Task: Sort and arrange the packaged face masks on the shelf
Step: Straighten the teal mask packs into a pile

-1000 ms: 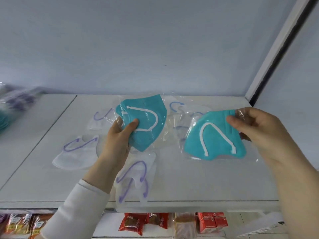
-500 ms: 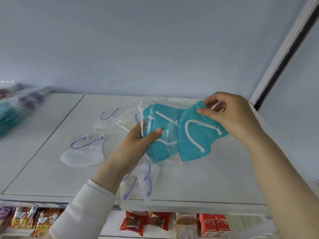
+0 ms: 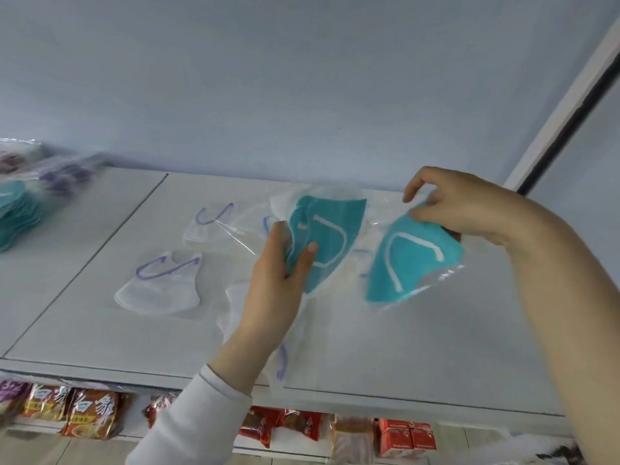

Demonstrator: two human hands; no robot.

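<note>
My left hand grips a teal packaged mask in clear wrap, thumb on its front, held above the white shelf. My right hand pinches the top corner of a second teal packaged mask, which hangs to the right of the first. White masks with purple ear loops lie on the shelf: one to the left, one further back, and another under my left wrist near the front edge.
A pile of teal masks and purple-looped packs sits at the far left of the shelf. The shelf's right end meets a wall post. Snack packets fill the shelf below.
The two teal masks overlapped half a second ago; now they are apart again, the right one moved right and down. The view has shifted slightly upward.
</note>
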